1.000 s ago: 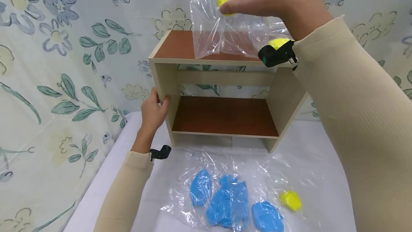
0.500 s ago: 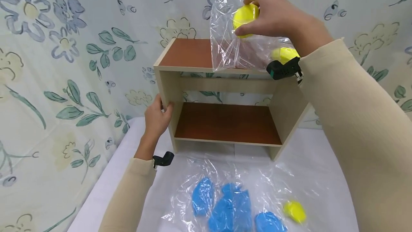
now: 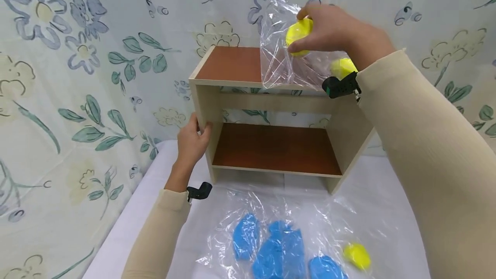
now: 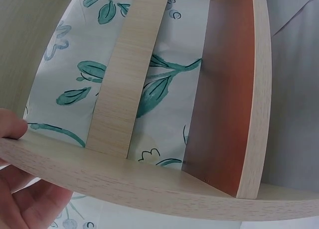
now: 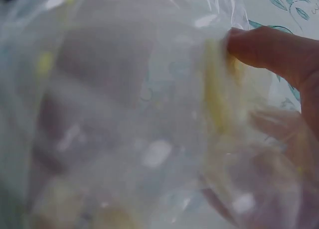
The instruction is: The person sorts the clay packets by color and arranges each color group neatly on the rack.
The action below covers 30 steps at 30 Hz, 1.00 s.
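Note:
At the upper right of the head view my right hand (image 3: pixel 329 29) pinches a yellow round lump (image 3: pixel 297 38) through a clear plastic bag (image 3: pixel 277 61). The bag overlaps the top board of a small wooden shelf unit (image 3: pixel 232 66) in that view. Another yellow lump (image 3: pixel 342 68) shows near the wrist, partly hidden by the wrist camera. My left hand (image 3: pixel 192 141) grips the front edge of the unit's left side panel (image 3: pixel 203 115). In the left wrist view, thumb and fingers lie on opposite sides of that panel (image 4: pixel 119 181).
In front of the unit, a clear plastic sheet or bag (image 3: pixel 221 244) lies on the white-covered table (image 3: pixel 186 236), with several blue lumps (image 3: pixel 267 253) and a yellow lump (image 3: pixel 356 256). The lower shelf board (image 3: pixel 275 147) is brown. A floral curtain (image 3: pixel 97 98) hangs close behind.
My right hand has come down toward the unit's top with the yellow lump and bag. The head view has shifted slightly. My left hand keeps its grip on the side panel.

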{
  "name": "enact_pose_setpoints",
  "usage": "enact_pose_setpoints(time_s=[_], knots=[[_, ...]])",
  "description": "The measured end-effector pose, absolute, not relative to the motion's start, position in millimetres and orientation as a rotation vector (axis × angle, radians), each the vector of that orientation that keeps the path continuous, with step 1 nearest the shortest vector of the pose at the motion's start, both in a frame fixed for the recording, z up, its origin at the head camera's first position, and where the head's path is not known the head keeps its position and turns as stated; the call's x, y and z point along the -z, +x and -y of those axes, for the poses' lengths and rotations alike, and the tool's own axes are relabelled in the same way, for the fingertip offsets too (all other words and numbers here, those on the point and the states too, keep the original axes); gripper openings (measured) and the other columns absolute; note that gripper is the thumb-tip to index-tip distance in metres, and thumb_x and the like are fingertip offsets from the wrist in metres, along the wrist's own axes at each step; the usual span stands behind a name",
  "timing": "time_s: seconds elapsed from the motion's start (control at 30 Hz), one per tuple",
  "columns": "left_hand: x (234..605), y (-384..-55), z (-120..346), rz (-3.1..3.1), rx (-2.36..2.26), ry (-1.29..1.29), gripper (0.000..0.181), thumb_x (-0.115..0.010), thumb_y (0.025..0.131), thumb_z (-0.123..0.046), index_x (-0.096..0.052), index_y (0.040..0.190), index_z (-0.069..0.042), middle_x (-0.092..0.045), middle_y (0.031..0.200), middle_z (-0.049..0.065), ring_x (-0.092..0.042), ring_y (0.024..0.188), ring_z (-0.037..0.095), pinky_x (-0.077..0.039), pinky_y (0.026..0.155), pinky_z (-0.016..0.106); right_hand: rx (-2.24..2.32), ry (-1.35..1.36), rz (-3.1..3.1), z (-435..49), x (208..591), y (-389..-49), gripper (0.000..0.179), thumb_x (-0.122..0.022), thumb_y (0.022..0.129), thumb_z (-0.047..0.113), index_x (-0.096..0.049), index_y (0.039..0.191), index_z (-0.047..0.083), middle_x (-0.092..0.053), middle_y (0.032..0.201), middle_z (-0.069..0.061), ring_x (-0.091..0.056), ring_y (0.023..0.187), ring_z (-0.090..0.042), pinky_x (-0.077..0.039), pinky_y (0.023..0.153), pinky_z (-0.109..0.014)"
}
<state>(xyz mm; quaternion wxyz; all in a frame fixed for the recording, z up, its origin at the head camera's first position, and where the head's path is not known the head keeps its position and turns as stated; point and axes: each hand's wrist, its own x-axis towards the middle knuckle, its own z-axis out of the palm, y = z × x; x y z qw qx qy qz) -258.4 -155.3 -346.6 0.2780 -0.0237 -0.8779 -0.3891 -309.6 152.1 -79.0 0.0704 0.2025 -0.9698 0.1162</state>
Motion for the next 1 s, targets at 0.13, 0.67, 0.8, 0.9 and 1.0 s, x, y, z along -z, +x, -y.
enact_pose_setpoints(time_s=[0.13,0.67,0.8,0.9,1.0], knots=[[346.5,-259.7,152.8,2.349,1.041,-0.055,0.041,-0.055,0.098,-0.032,-0.053,0.131,-0.009,-0.071,0.120,0.018,-0.071,0.106,0.037,-0.059,0.082,0.052,-0.374,0.642,2.935,-154.9,91.6,-312.5,0.087,-0.066,0.087,0.041,-0.027,0.153,0.000,-0.041,0.150,-0.026,-0.046,0.119,-0.039,-0.048,0.102,-0.053],[351.9,-261.7,156.7,2.345,1.017,-0.092,0.040,-0.054,0.097,-0.030,-0.055,0.130,-0.007,-0.072,0.116,0.019,-0.072,0.104,0.036,-0.060,0.080,0.050,-0.463,0.703,3.116,-157.1,116.8,-323.1,0.084,-0.050,0.095,0.048,-0.008,0.161,0.017,-0.021,0.164,-0.022,-0.027,0.144,-0.044,-0.023,0.115,-0.068],[349.7,-264.0,149.7,2.340,1.039,-0.078,0.040,-0.055,0.098,-0.031,-0.055,0.130,-0.008,-0.072,0.118,0.017,-0.072,0.104,0.035,-0.060,0.079,0.049,-0.555,0.675,2.905,-162.5,101.3,-299.7,0.077,-0.050,0.097,0.043,-0.015,0.160,0.017,-0.015,0.168,-0.013,-0.020,0.152,-0.043,-0.020,0.118,-0.067],[349.6,-262.3,151.5,2.326,1.032,-0.072,0.038,-0.056,0.096,-0.028,-0.056,0.127,-0.007,-0.073,0.115,0.018,-0.072,0.101,0.036,-0.059,0.077,0.051,-0.670,0.732,2.518,-163.0,100.4,-260.4,0.062,-0.054,0.097,0.034,-0.036,0.153,0.014,-0.034,0.161,-0.011,-0.033,0.147,-0.034,-0.031,0.119,-0.053],[352.5,-261.3,154.3,2.317,1.011,-0.075,0.034,-0.057,0.096,-0.026,-0.058,0.123,-0.005,-0.074,0.110,0.020,-0.072,0.099,0.037,-0.059,0.075,0.051,-0.869,0.872,1.956,-160.2,125.1,-215.6,0.043,-0.060,0.093,0.028,-0.062,0.128,0.003,-0.061,0.135,-0.016,-0.053,0.127,-0.029,-0.042,0.109,-0.035]])
